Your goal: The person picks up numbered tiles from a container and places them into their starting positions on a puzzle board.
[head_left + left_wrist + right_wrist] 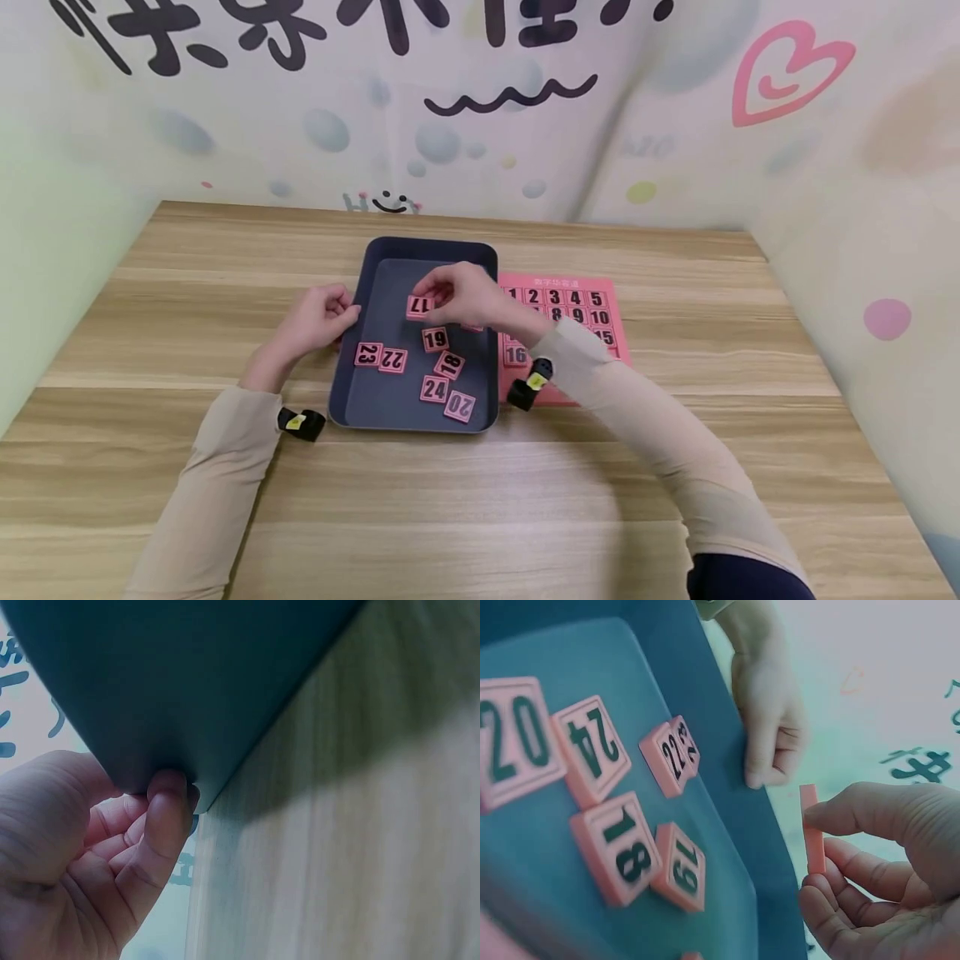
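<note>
A dark blue-grey tray holds pink number tiles, among them 19, 18, 24, 20, 22 and 23. My left hand pinches the tray's left wall, fingers bent against its outside in the left wrist view. Above the tray, my right hand pinches the number 17 tile between thumb and fingers. That tile appears edge-on in the right wrist view. Another tile lies partly hidden beneath my right hand.
A pink number board lies against the tray's right side, with rows of numbered tiles in it. My right forearm covers part of it. The wooden table meets a printed wall at the back.
</note>
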`<state>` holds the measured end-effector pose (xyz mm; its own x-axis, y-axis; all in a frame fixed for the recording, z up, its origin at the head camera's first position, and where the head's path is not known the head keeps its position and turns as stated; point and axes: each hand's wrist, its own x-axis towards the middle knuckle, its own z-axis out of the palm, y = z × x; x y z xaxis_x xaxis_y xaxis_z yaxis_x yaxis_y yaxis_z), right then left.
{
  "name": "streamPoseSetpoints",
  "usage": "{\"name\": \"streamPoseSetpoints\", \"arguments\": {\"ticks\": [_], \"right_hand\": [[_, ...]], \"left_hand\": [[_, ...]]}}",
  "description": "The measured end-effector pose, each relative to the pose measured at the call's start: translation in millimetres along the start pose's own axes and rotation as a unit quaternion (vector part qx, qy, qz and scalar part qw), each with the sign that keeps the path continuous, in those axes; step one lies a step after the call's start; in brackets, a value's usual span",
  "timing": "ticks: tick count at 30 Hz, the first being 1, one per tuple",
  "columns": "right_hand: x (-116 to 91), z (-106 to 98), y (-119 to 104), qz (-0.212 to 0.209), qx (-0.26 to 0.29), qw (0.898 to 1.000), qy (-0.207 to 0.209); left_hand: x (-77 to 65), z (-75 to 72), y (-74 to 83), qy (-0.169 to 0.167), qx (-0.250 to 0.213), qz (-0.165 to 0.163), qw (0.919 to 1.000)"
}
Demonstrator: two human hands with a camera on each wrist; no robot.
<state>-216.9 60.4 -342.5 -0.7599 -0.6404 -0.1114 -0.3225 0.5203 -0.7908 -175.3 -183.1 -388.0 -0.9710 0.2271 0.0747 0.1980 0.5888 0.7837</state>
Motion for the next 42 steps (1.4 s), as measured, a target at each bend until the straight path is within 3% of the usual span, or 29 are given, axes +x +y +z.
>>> {"name": "streamPoseSetpoints", "arguments": {"ticks": [4, 12, 19, 28, 31, 38, 42], "right_hand": [[-21, -14, 9, 0.012, 0.033, 0.999, 0.015], [-61, -29, 34, 0.032, 0.031, 0.998, 0.043], [-93, -33, 58, 0.032, 0.007, 0.998, 0.059], [-122, -30, 85, 0.052, 0.008, 0.997, 0.049], [-127, -28, 92, 0.043, -0.008, 0.998, 0.048], [-133, -22, 101, -0.013, -0.108, 0.991, 0.079], [-133, -20, 100, -0.011, -0.135, 0.987, 0.089]], "left_hand": [[-0.2, -1.0, -0.3, 0.002, 0.007, 0.000, 1.0000], [-1.1, -1.5, 0.0, 0.001, 0.013, -0.010, 0.9999], [-0.7, -0.8, -0.5, 0.000, 0.021, -0.013, 0.9997], [0.1, 0.8, -1.1, -0.002, 0.028, -0.022, 0.9994], [0.3, 0.6, 0.1, -0.002, 0.029, -0.024, 0.9993], [1.3, 0.6, -0.4, -0.004, 0.027, -0.025, 0.9993], [1.0, 0.6, 0.5, -0.004, 0.026, -0.024, 0.9994]]}}
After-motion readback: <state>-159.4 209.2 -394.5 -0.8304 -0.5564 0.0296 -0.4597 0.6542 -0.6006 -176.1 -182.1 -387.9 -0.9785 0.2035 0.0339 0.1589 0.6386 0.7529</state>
